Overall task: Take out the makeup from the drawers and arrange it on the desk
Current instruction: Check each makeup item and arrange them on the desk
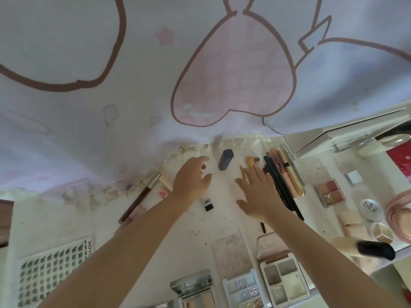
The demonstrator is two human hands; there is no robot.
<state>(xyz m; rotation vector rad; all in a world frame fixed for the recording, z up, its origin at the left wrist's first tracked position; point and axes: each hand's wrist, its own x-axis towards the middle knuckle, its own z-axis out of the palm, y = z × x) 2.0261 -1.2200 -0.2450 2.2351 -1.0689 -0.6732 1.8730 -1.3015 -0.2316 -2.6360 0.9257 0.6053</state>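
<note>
Both my hands reach over the white desk (222, 221). My left hand (191, 181) hovers with fingers loosely spread, holding nothing, just left of a dark blue stick (225, 159). My right hand (258, 192) is flat with straight fingers over small orange-tipped brushes (250, 162). To its right lies a row of black pencils (279, 181) and pink and gold tubes (291, 174). A small white-and-black tube (208, 204) lies between my wrists. A long brown pencil (139, 196) lies at the left.
Several eyeshadow palettes (284, 281) lie along the near edge, with a sticker sheet (55, 274) at the near left. A small four-pan palette (329, 192), a white round compact (370, 210) and a black-headed brush (375, 250) sit at the right. A pink patterned cloth (200, 63) hangs behind.
</note>
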